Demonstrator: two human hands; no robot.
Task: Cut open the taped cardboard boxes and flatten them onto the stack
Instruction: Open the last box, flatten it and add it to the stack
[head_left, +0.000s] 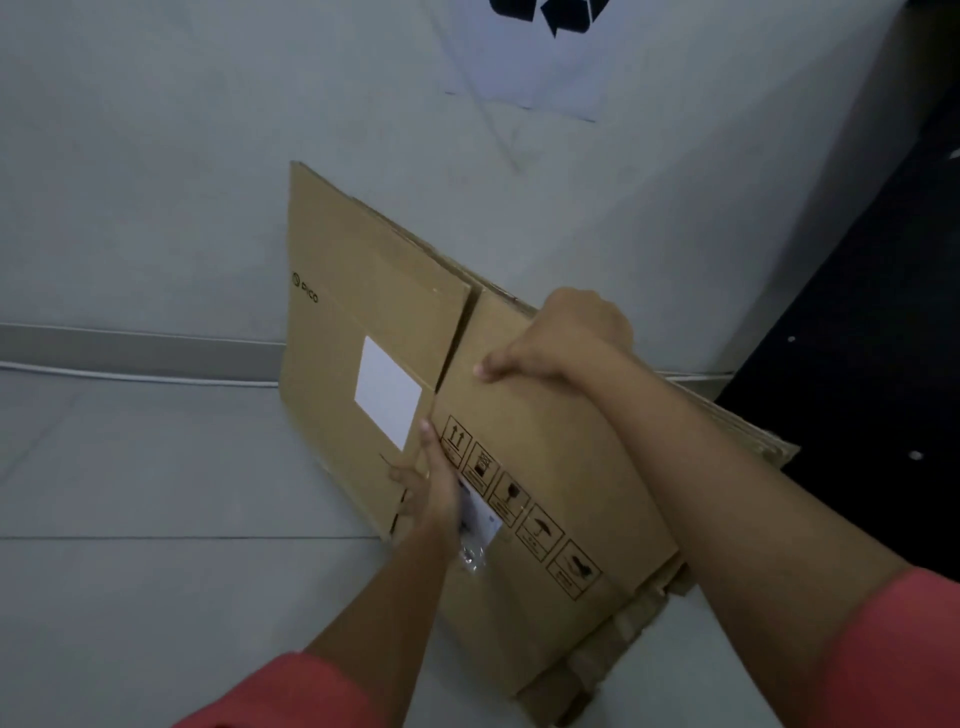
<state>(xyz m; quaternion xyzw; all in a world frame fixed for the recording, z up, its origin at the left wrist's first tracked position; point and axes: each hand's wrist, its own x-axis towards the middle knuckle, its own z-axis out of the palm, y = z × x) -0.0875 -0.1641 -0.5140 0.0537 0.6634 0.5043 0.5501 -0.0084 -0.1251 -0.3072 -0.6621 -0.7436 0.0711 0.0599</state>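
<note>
Now stacking step: flattened box (519, 467) leans on stack (753, 431), just behind fingers. Right hand (561, 338) curls over its top edge; left hand (431, 488) clasps lower edge. Next, likely: square up, press flat, let go.

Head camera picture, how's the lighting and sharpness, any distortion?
Head view: dim, flat light, no hard shadows or glare; slightly soft overall, though the handling symbols on the flattened box are legible; the wide-angle lens tilts the baseboard.
</note>
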